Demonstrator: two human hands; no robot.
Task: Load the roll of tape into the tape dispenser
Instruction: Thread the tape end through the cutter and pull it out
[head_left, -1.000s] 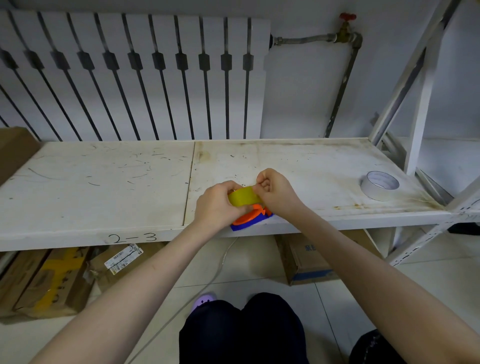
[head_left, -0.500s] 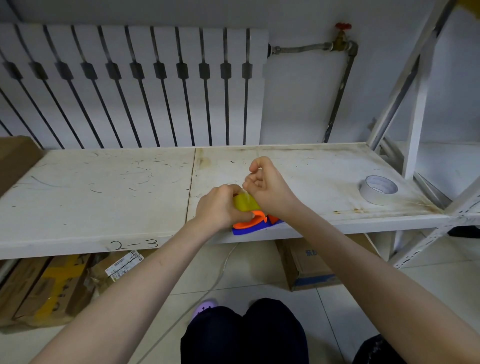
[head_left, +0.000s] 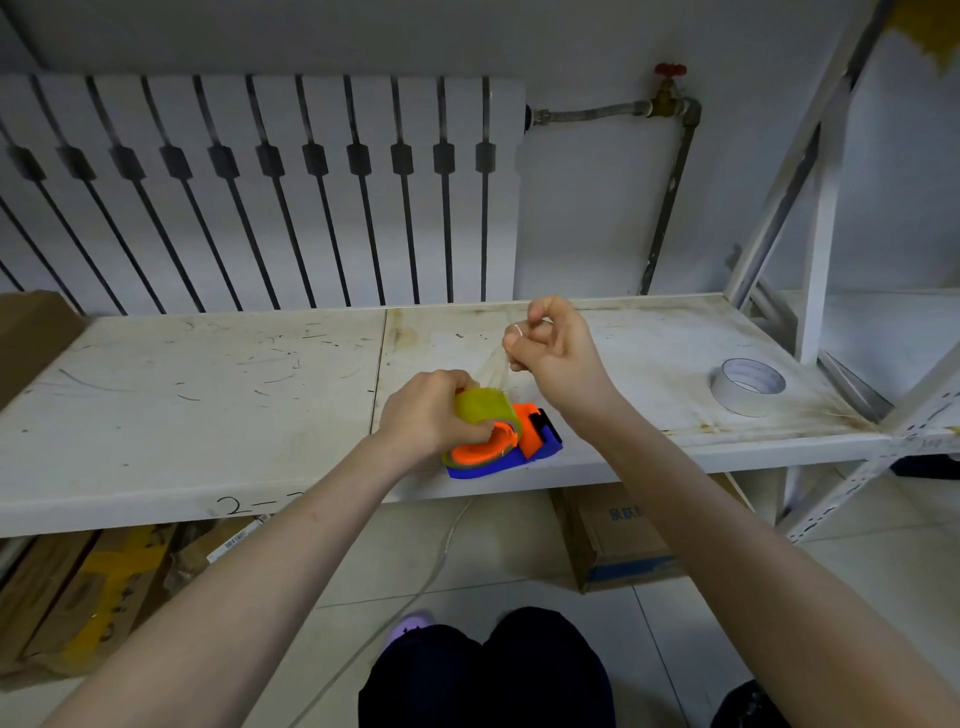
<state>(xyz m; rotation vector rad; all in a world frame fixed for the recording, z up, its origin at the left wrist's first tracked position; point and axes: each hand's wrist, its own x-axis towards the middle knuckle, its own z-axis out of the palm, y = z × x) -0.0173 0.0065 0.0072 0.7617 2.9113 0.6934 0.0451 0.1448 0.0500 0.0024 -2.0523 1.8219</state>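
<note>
A yellowish roll of tape sits on the orange and blue tape dispenser, which lies at the front edge of the white shelf. My left hand grips the roll from the left. A little up and to the right, my right hand pinches the free end of the tape. A thin clear strip of tape stretches from the roll up to those fingers.
A second, white roll of tape lies on the shelf at the right. A radiator stands behind the shelf, a metal rack upright at the right. Cardboard boxes sit on the floor below.
My right hand has lifted up and away from the roll, drawing out a strip of tape. My left hand stays on the roll. The camera view has tilted slightly.
</note>
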